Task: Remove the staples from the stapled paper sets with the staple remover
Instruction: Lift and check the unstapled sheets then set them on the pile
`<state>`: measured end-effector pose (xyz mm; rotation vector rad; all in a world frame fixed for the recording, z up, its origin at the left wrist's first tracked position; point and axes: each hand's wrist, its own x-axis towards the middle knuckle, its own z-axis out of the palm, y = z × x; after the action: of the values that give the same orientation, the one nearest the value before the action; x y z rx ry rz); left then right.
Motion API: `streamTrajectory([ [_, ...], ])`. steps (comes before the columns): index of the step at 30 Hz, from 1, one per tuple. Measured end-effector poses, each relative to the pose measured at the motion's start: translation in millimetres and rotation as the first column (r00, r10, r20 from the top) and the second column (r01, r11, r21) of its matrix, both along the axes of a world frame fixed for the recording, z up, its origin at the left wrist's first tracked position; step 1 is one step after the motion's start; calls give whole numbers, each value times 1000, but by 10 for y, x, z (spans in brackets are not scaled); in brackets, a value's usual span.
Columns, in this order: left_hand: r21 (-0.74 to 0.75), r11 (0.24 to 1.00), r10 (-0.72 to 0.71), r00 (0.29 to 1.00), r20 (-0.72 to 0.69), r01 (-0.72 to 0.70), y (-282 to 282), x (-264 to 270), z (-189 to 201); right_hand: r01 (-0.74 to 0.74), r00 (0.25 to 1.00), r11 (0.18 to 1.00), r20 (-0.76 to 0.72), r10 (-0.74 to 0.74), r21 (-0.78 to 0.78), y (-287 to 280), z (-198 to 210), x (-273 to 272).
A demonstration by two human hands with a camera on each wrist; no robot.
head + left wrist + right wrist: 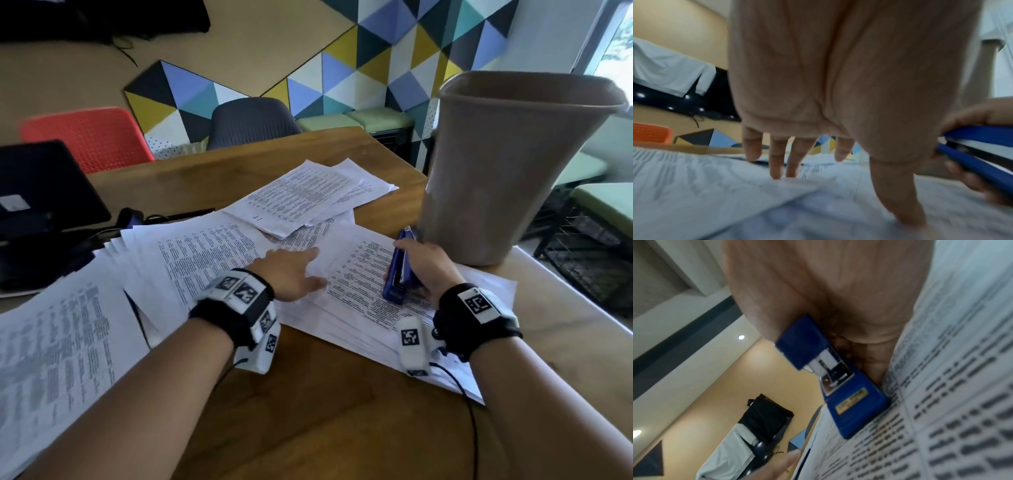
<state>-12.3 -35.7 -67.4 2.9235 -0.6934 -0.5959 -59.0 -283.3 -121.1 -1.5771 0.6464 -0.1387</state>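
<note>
The left hand (291, 274) lies flat, fingers (777, 162) spread and straight, pressing on the printed papers (359, 284) that cover the wooden desk (308, 411). Just beside it, the right hand (424, 267) curls round a blue stapler (400, 267), gripping it with its near end down on the top sheet. The right wrist view shows that end (857, 399) touching the page. Whether a staple is under it cannot be told. A tan bin (513, 164) stands on the desk just beyond the right hand. More papers (308, 192) lie further back, and a dark laptop (44, 198) sits at the left.
</note>
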Motion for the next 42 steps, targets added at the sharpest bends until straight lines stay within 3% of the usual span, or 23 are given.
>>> streamTrajectory([
  [3, 108, 994, 14, 1000, 11, -15, -162, -38, 3, -27, 998, 996, 62, 32, -82, 103, 89, -124],
  [9, 68, 989, -130, 991, -10, 131, -354, -82, 39, -92, 981, 962, 140, 132, -259, 157, 370, -425],
  [11, 0, 979, -202, 977, 66, 202, -421, -151, -4, -76, 968, 921, 195, 160, -381, 140, 496, -542],
  [14, -236, 924, -261, 947, 186, 301, -414, -224, 24, 25, 922, 855, 342, 181, -519, 135, 683, -693],
  [16, -372, 891, -200, 961, 190, 260, -320, -243, 109, 145, 846, 807, 495, 199, -572, 221, 819, -798],
  [19, -518, 853, -51, 997, 55, 72, -155, -259, 238, 273, 684, 812, 698, 213, -516, 392, 991, -893],
  [21, -525, 851, 31, 1000, -5, -29, -39, -254, 292, 326, 575, 820, 787, 224, -472, 511, 1074, -937],
  [24, -456, 888, 75, 997, 26, -54, 94, -229, 326, 410, 455, 799, 858, 239, -440, 693, 1176, -951],
  [25, -427, 903, 76, 996, 56, -45, 122, -227, 335, 413, 481, 792, 846, 230, -450, 714, 1156, -888],
  [26, -388, 921, 74, 993, 93, -32, 147, -223, 334, 367, 580, 790, 785, 218, -491, 693, 1087, -773],
  [27, -345, 939, 65, 989, 135, -15, 163, -239, 329, 244, 754, 797, 625, 203, -552, 644, 1009, -652],
  [28, -311, 951, 57, 983, 174, 0, 178, -250, 306, 49, 907, 822, 371, 202, -568, 590, 920, -555],
  [29, -283, 959, 54, 977, 207, 7, 202, -247, 286, -139, 968, 852, 112, 224, -505, 540, 810, -468],
  [30, -257, 966, 46, 974, 220, 12, 237, -239, 270, -245, 967, 865, -51, 248, -439, 510, 703, -432],
  [32, -226, 974, 21, 974, 224, 30, 273, -219, 256, -262, 965, 856, -117, 235, -446, 467, 562, -475],
  [36, -228, 967, -40, 953, 299, 112, 252, -277, 300, -269, 959, 873, -25, 283, -407, 558, 548, -582],
  [39, -294, 926, -84, 887, 453, 238, 128, -356, 249, -268, 938, 885, 106, 330, -381, 645, 554, -652],
  [42, -313, 887, -114, 818, 564, 340, -10, -421, 195, -364, 899, 893, 149, 411, -265, 717, 550, -683],
])
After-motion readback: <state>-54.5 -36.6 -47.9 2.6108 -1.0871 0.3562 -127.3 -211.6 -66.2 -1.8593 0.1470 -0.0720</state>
